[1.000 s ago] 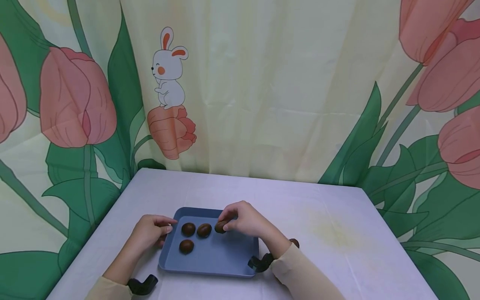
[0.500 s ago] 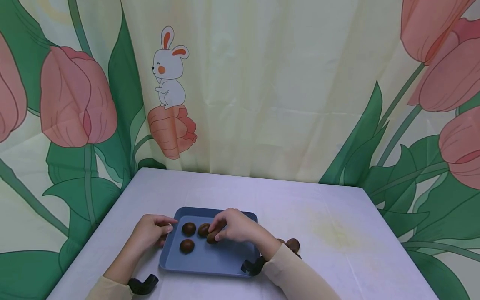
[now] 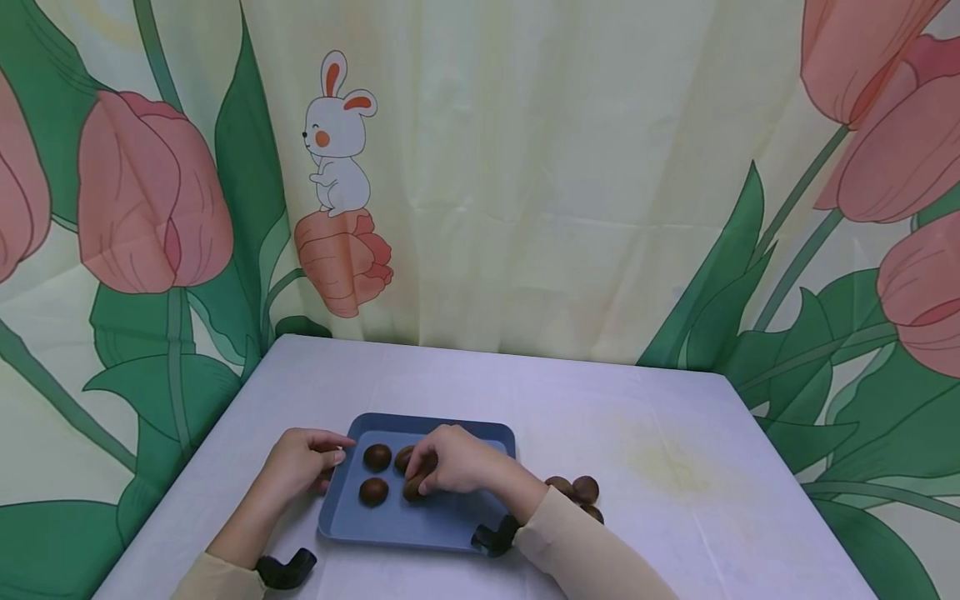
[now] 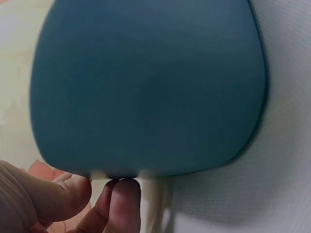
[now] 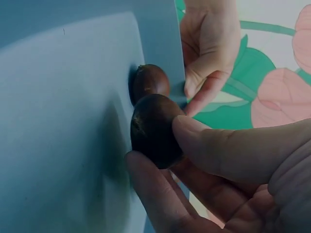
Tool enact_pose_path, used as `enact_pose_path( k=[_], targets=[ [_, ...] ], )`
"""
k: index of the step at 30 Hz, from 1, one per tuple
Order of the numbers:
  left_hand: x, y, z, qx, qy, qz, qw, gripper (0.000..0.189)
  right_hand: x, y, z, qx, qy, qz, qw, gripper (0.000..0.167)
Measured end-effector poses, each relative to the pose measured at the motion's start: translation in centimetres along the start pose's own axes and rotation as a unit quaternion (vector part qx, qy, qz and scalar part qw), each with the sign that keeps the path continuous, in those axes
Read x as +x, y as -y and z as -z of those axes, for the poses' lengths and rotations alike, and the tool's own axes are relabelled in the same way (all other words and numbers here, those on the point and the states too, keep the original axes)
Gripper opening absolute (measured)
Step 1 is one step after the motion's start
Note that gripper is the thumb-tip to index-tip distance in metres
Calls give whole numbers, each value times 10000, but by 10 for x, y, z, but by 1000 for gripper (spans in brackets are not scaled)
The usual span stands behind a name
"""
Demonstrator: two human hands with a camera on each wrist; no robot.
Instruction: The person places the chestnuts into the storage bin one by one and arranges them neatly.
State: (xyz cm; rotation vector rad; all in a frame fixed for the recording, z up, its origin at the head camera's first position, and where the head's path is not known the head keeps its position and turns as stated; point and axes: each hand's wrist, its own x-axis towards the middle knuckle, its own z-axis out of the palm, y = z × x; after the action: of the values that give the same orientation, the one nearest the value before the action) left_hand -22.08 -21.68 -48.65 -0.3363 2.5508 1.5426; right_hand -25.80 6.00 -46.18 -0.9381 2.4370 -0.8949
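Observation:
A blue tray [image 3: 450,537] lies on the table with several brown chestnuts. Two chestnuts, a back one [image 3: 377,457] and a front one [image 3: 373,492], sit near its left side; another chestnut [image 3: 403,458] is partly hidden behind my right hand [image 3: 459,462]. That hand pinches a glossy chestnut [image 5: 158,130] between thumb and fingers, low over the tray, in front of the partly hidden one. Whether the held chestnut touches the tray I cannot tell. My left hand [image 3: 296,462] touches the tray's left rim with its thumb and fingertips, seen also in the left wrist view.
Right of the tray, beside my right forearm, several more chestnuts [image 3: 585,490] lie together on the white tablecloth [image 3: 660,433]. Both wrists carry black camera mounts [image 3: 287,570]. A curtain [image 3: 525,167] printed with tulips and a rabbit hangs behind the table.
My right hand has moved left and toward the front of the tray with the chestnut. More chestnuts show beyond the right forearm. The left hand has stayed at the rim.

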Motion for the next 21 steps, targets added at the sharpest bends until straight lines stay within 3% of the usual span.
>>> enact_pose_path(
  k=[15,21],
  targets=[
    [0,-1,0,-52,-12,37,10000,24,-1,7,-3,-430,-77,44,9990,20],
    [0,-1,0,-10,-7,51,10000,24,-1,8,-2,-317,327,334,9984,23]
  ],
)
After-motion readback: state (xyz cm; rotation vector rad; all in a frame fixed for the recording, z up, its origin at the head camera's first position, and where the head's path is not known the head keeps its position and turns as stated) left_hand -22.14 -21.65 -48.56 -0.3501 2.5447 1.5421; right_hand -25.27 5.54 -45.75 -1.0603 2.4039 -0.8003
